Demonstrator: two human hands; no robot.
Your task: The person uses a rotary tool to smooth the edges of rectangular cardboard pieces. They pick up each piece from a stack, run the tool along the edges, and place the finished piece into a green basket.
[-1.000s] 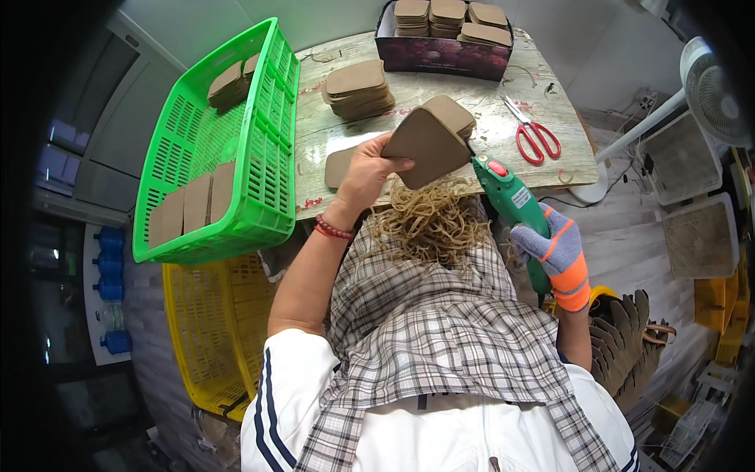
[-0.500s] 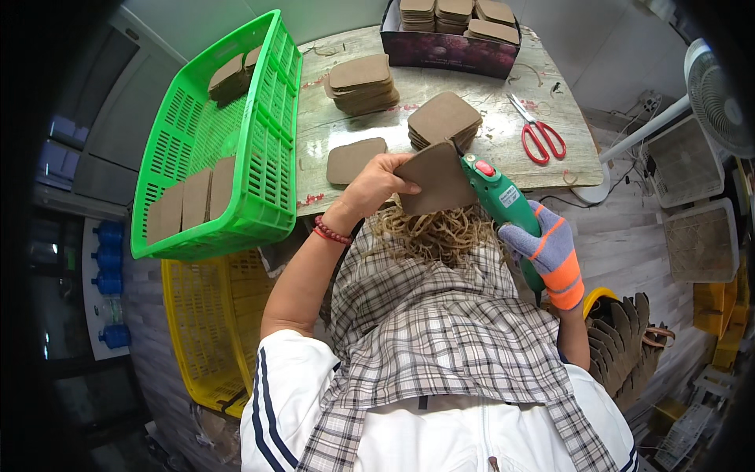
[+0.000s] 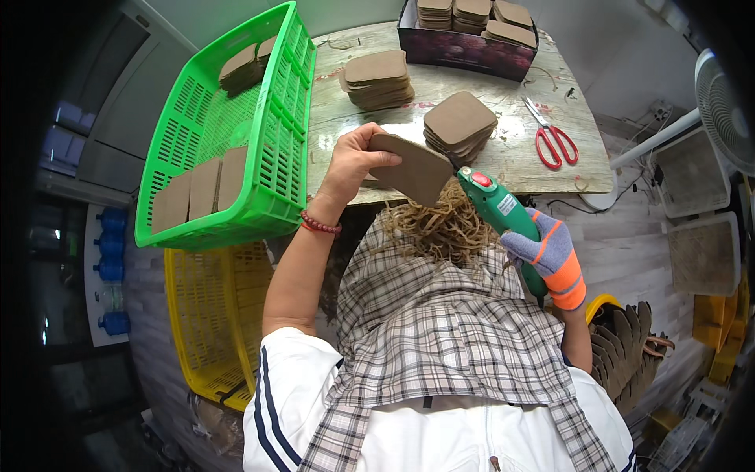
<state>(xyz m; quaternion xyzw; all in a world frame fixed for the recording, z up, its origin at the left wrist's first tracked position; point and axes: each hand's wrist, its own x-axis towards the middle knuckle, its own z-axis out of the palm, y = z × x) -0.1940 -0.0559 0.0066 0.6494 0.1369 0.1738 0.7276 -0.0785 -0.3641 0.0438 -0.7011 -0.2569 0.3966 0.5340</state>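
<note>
Left grip (image 3: 351, 165) is pinching the brown pad (image 3: 417, 167) at its upper left, near the curled trimmings (image 3: 445, 230); gloved right grip (image 3: 547, 245) is holding the green tool (image 3: 503, 203), risking a gouge if that one-sided pinch is letting the pad swivel

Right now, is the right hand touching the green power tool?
Touching. The head view shows the gloved right hand closed around the lower body of the green power tool, with no gap between them.
</note>
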